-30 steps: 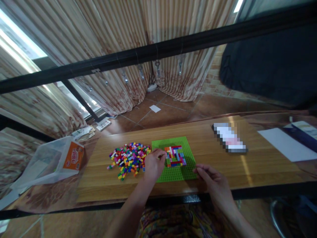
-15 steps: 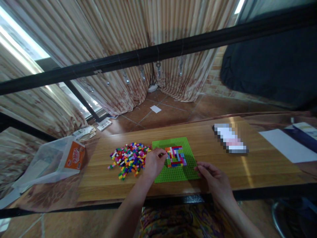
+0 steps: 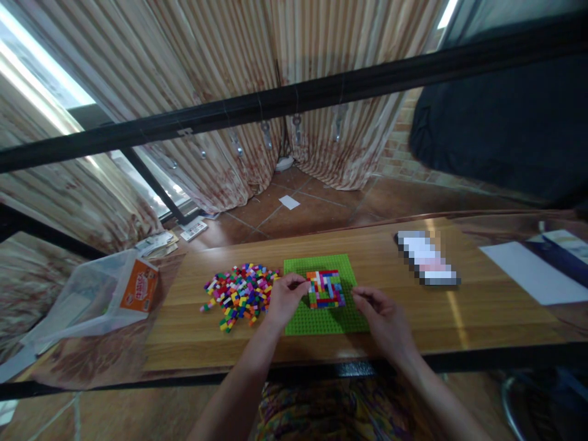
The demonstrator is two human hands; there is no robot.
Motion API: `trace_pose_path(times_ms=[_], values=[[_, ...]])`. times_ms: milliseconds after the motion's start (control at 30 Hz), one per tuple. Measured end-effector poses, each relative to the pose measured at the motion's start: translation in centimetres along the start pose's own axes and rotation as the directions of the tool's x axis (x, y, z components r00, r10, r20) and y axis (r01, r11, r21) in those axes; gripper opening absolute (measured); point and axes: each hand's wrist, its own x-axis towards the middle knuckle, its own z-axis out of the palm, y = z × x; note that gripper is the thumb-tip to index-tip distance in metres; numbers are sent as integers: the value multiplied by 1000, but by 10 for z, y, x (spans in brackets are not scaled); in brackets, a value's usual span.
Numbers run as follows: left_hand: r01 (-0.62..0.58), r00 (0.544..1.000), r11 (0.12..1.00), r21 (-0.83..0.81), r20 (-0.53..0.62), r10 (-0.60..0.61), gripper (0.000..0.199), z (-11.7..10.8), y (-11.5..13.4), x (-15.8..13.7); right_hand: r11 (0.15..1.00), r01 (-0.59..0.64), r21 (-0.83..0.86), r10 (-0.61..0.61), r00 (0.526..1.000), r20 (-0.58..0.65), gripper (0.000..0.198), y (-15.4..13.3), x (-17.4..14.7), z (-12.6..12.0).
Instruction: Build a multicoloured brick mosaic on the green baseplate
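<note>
A green studded baseplate (image 3: 303, 323) lies on the wooden table, bearing a square build of multicoloured toy bricks (image 3: 326, 288). At the left edge of that build is my left hand (image 3: 287, 297), thumb and forefinger pinched together; anything between them is too small to make out. My right hand (image 3: 383, 315) hovers over the baseplate's right side, apart from the build. Its thumb and fingertips are drawn together, and whether a small brick sits in them cannot be seen. Left of the baseplate spreads a pile of loose toy bricks (image 3: 243, 291), partly behind my left hand.
A clear plastic box (image 3: 87, 288) with an orange label stands off the table's left end. Right of the baseplate, a phone-like object (image 3: 427, 257), pixelated, lies on the table (image 3: 487, 306). White paper (image 3: 528, 269) is at the far right. A dark rail (image 3: 294, 98) crosses beyond the table.
My right hand has moved left and slightly up, from the baseplate's right edge to over it, nearer the brick build. My left hand has hardly moved.
</note>
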Motion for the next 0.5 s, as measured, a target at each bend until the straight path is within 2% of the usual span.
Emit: trace_pose_path(times_ms=[133, 333, 500], values=[[19, 1000, 1000, -9, 15, -19, 15, -1, 0, 1, 998, 38, -59, -35, 999, 42, 40, 2, 5, 9], [64, 998, 998, 4, 0, -64, 10, 2, 0, 6, 966, 105, -237, -118, 992, -42, 43, 8, 20, 14], [80, 997, 997, 4, -15, -80, 9, 4, 2, 7, 948, 160, -273, -156, 987, 37, 47, 8, 31, 21]])
